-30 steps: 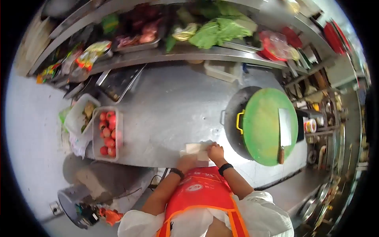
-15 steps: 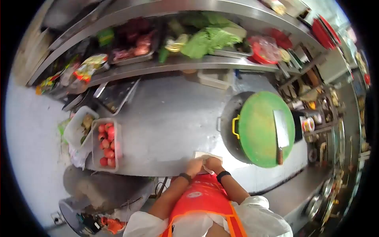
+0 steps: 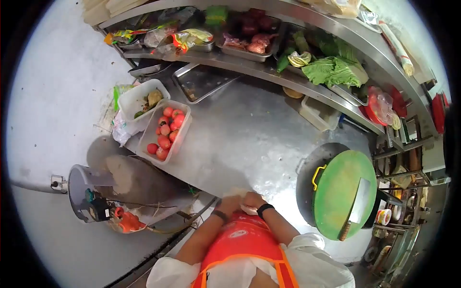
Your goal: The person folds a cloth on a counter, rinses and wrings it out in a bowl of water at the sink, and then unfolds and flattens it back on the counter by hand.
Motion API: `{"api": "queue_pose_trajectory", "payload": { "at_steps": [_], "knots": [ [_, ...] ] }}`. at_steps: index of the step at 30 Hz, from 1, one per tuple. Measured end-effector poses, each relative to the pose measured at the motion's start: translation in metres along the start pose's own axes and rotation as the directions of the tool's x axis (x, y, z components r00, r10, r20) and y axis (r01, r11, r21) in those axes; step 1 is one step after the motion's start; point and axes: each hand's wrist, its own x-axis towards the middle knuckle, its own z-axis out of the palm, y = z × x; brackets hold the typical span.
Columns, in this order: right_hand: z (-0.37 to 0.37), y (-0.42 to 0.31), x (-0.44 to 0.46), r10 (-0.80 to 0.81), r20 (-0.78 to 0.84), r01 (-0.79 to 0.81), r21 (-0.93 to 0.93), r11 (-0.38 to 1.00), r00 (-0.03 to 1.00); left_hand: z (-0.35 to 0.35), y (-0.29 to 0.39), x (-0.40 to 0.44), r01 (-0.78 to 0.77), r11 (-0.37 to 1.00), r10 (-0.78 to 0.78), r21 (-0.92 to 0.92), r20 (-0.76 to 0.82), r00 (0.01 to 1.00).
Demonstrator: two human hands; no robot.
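Observation:
At the front edge of the steel counter, just before my red apron, my two hands are close together around a pale cloth (image 3: 248, 210). My left hand (image 3: 229, 205) is closed on its left part, the fingers partly hidden. My right hand (image 3: 253, 199) grips it from the right, with folds showing beneath the fingers. To the right lies a round green cutting board (image 3: 331, 201), with a cleaver (image 3: 359, 201) resting on it.
Left on the counter (image 3: 225, 129) stands a clear tub (image 3: 181, 141) of tomatoes (image 3: 163, 141). Beside it are a white container (image 3: 128, 103) with scraps and a steel tray (image 3: 204, 93). Leafy greens (image 3: 331, 72) and meat sit on the shelf above. A gas cylinder (image 3: 144, 185) stands below left.
My view has turned left, so the counter and its things appear tilted and shifted right. Both hands stay together on the cloth, which looks more bunched.

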Motion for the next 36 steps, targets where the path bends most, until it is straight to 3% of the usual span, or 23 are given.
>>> {"api": "queue_pose_trajectory", "payload": {
  "at_steps": [4, 6, 8, 10, 12, 14, 16, 17, 19, 21, 22, 23, 24, 25, 26, 28, 30, 31, 34, 36],
  "knots": [
    [0.022, 0.038, -0.001, 0.017, -0.026, -0.015, 0.071, 0.997, 1.000, -0.009, 0.016, 0.005, -0.081, 0.993, 0.076, 0.084, 0.064, 0.995],
    [0.027, 0.058, -0.006, 0.024, -0.002, -0.024, -0.090, 0.996, 1.000, -0.044, 0.050, -0.001, -0.169, 0.978, 0.154, 0.120, 0.122, 0.980],
    [0.031, 0.073, -0.023, 0.081, -0.129, -0.079, 0.024, 0.997, 0.988, -0.066, 0.082, -0.006, -0.217, 0.976, 0.218, -0.027, 0.098, 0.971],
    [0.030, 0.081, -0.045, 0.164, -0.252, -0.128, 0.152, 0.980, 0.954, -0.021, 0.068, 0.030, -0.220, 0.974, 0.225, -0.052, 0.180, 0.958],
    [0.028, 0.085, -0.071, 0.305, -0.338, -0.218, 0.271, 0.938, 0.890, 0.002, 0.077, 0.044, -0.217, 0.974, 0.228, -0.071, 0.281, 0.932],
    [0.038, 0.100, -0.092, 0.407, -0.330, -0.288, 0.353, 0.890, 0.852, -0.001, 0.106, 0.056, -0.275, 0.956, 0.206, 0.103, 0.431, 0.879],
    [0.032, 0.085, -0.125, 0.515, -0.407, -0.259, 0.537, 0.803, 0.754, 0.027, 0.107, 0.067, -0.419, 0.892, 0.322, 0.169, 0.411, 0.853],
    [0.050, 0.090, -0.128, 0.529, -0.559, -0.117, 0.609, 0.785, 0.639, 0.047, 0.100, 0.078, -0.483, 0.863, 0.400, 0.149, 0.384, 0.832],
    [0.068, 0.093, -0.136, 0.613, -0.564, -0.111, 0.680, 0.725, 0.553, 0.073, 0.092, 0.089, -0.614, 0.788, 0.580, 0.037, 0.290, 0.761],
    [0.089, 0.092, -0.153, 0.680, -0.544, -0.122, 0.730, 0.673, 0.492, 0.056, 0.122, 0.070, -0.662, 0.748, 0.615, -0.047, 0.424, 0.665],
    [0.094, 0.093, -0.161, 0.765, -0.347, 0.126, 0.934, 0.334, 0.542, 0.048, 0.137, 0.058, -0.665, 0.736, 0.623, -0.124, 0.509, 0.594],
    [0.099, 0.093, -0.166, 0.756, -0.154, 0.332, 0.939, -0.088, 0.636, 0.048, 0.142, 0.049, -0.781, 0.553, 0.816, -0.291, 0.376, 0.438],
    [0.104, 0.092, -0.168, 0.656, -0.013, 0.448, 0.741, -0.500, 0.754, 0.049, 0.152, 0.038, -0.778, 0.556, 0.810, -0.291, 0.398, 0.430],
    [0.122, 0.108, -0.166, 0.582, -0.060, 0.492, 0.607, -0.624, 0.811, 0.053, 0.166, 0.028, -0.486, 0.789, 0.612, -0.376, 0.550, 0.568],
    [0.113, 0.105, -0.180, 0.522, -0.190, 0.538, 0.505, -0.675, 0.832, 0.057, 0.178, 0.023, -0.130, 0.917, 0.374, -0.378, 0.698, 0.611],
    [0.112, 0.111, -0.190, 0.526, -0.287, 0.599, 0.410, -0.688, 0.801, 0.064, 0.193, 0.023, -0.164, 0.941, 0.336, -0.296, 0.770, 0.542],
    [0.107, 0.115, -0.206, 0.546, -0.313, 0.628, 0.443, -0.640, 0.777, 0.068, 0.212, 0.017, -0.495, 0.812, 0.552, -0.309, 0.683, 0.478],
    [0.105, 0.118, -0.216, 0.555, -0.335, 0.644, 0.492, -0.586, 0.761, 0.067, 0.224, 0.012, -0.476, 0.758, 0.640, -0.447, 0.650, 0.409],
    [0.095, 0.129, -0.263, 0.559, -0.201, 0.556, 0.586, -0.589, 0.805, 0.066, 0.271, 0.000, -0.614, 0.698, 0.642, -0.369, 0.703, 0.307],
    [0.105, 0.153, -0.289, 0.505, -0.267, 0.557, 0.571, -0.603, 0.821, 0.081, 0.292, -0.006, -0.570, 0.762, 0.566, -0.306, 0.743, 0.358]
  ]
}}
